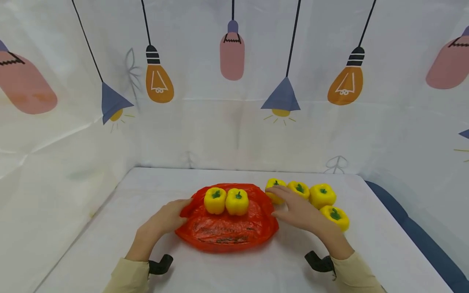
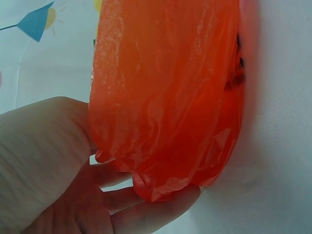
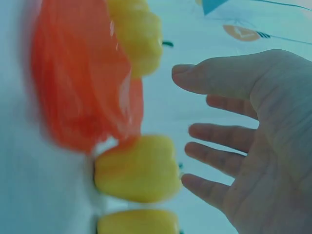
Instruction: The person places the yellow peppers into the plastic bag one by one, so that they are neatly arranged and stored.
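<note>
A red plastic bag (image 1: 227, 234) lies on the table with two yellow bell peppers (image 1: 215, 200) (image 1: 237, 202) side by side on top of it. My left hand (image 1: 166, 217) holds the bag's left edge, its fingers (image 2: 151, 214) curled around the crumpled plastic. The bag hides part of that thumb. On the other side, my right hand (image 1: 298, 209) hovers with fingers spread, holding nothing. It is beside the bag's right edge and partly covers a yellow bell pepper (image 1: 275, 183). In the right wrist view, the fingertips (image 3: 195, 148) stand apart from the red plastic.
More yellow bell peppers (image 1: 322, 195) (image 1: 335, 217) sit in a group right of the bag, beside my right forearm. The white table (image 1: 165, 179) ends at a patterned white cloth wall (image 1: 198, 134). A dark blue object (image 1: 414, 232) borders the table's right side.
</note>
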`<state>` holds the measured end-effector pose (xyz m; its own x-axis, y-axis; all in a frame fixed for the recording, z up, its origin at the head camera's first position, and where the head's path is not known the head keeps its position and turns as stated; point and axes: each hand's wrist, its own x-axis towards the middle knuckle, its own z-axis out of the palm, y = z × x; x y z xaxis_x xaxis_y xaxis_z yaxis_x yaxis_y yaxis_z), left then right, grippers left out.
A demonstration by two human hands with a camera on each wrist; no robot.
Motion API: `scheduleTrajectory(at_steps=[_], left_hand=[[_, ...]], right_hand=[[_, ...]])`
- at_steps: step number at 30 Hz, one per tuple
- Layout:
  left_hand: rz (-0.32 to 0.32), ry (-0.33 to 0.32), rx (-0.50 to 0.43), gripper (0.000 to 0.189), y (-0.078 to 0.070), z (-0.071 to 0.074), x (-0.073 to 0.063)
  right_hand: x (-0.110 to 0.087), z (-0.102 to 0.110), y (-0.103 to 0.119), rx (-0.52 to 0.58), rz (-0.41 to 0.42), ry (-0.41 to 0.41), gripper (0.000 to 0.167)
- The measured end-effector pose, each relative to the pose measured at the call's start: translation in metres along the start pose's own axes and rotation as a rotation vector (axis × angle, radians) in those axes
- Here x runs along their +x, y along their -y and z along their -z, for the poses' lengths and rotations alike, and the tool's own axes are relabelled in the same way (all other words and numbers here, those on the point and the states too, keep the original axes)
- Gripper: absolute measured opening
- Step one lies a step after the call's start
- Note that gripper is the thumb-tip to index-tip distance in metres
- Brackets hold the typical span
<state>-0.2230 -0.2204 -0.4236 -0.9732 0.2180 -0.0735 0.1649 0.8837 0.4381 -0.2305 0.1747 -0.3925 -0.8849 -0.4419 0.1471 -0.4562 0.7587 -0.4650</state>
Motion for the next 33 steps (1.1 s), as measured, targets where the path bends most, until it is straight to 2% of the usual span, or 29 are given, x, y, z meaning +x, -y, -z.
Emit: scheduleTrajectory(at_steps=[7,15,22,28,33], left_hand=[[-0.013,-0.006,0.011,0.058,0.001,0.001,0.0],[-0.012,0.0,0.031,0.057,0.0,0.002,0.001],[-0.002,0.016,0.033,0.058,-0.003,0.003,0.001],[-0.006,0.014,0.032,0.058,-0.004,0.004,0.001],[-0.015,0.021,0.035,0.058,-0.003,0.003,0.002]], right_hand=[[-0.028,0.017,-0.02,-0.064,-0.068,-0.003,0.06],[-0.054,0.036,-0.048,-0.144,-0.069,-0.052,0.057],[-0.078,0.047,-0.067,-0.172,-0.172,-0.018,0.06],[-0.088,0.048,-0.076,-0.186,-0.153,0.019,0.064],[-0.088,0.049,-0.082,-0.197,-0.126,0.003,0.063]])
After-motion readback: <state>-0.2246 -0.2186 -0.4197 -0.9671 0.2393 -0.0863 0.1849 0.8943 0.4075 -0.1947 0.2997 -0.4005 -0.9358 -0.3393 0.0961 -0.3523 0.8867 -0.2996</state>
